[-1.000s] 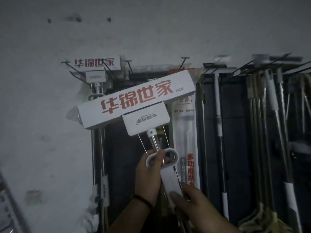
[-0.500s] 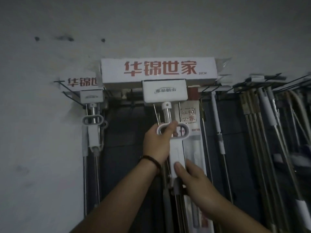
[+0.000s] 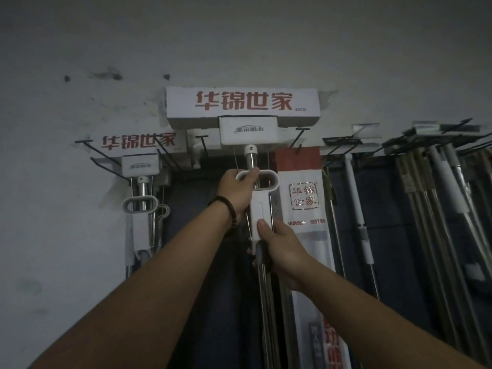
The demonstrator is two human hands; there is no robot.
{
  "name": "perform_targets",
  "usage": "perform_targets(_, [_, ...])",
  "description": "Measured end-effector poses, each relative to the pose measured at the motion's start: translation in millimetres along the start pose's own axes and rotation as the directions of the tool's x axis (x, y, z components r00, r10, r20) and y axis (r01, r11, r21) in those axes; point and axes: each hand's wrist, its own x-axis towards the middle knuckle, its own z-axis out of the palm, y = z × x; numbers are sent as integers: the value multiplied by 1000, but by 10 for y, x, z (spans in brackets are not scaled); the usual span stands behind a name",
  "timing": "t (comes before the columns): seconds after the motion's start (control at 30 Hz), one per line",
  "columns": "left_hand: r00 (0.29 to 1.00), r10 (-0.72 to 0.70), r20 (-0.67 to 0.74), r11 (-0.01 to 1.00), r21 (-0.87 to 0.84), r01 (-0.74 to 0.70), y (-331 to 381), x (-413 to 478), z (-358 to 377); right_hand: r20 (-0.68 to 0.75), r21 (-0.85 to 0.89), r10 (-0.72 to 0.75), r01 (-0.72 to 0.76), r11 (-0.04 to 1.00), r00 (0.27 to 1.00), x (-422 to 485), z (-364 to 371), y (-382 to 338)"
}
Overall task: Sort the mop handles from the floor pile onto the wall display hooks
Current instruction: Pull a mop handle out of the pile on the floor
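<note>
The mop (image 3: 262, 209) stands upright at the wall (image 3: 66, 235), its box (image 3: 242, 107) above the hooks (image 3: 298, 138). Left hand (image 3: 238, 191) curls round the white loop (image 3: 274, 181); right hand (image 3: 285, 249) grips the shaft below. There is an open gap on the left and a bag (image 3: 303, 198) just beside it on the right.

Head camera tilts upward, close, facing the wall display hooks (image 3: 299, 137).

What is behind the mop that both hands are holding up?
Behind the mop, a red-and-white package shows to its right and a dark panel to its left. Its boxed head covers the wall there, so what it hangs on, if anything, cannot be seen.
</note>
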Motion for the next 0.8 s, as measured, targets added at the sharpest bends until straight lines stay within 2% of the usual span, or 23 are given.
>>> perform_targets(0.17, [998,-62,4,998,-33,62,-172,209,52,1,-53,-4,4,999,1000,226,-48,115])
perform_targets(0.33, [996,-88,14,996,18,88,-376,292,172,11,-41,87,-86,995,996,360,-157,281])
perform_targets(0.43, [993,-117,-3,993,27,117,-476,369,240,4,-54,89,-89,995,996,461,-230,377])
perform_targets(0.8, [972,-229,47,973,31,228,-813,701,349,-23,-180,177,-178,967,984,880,-444,608])
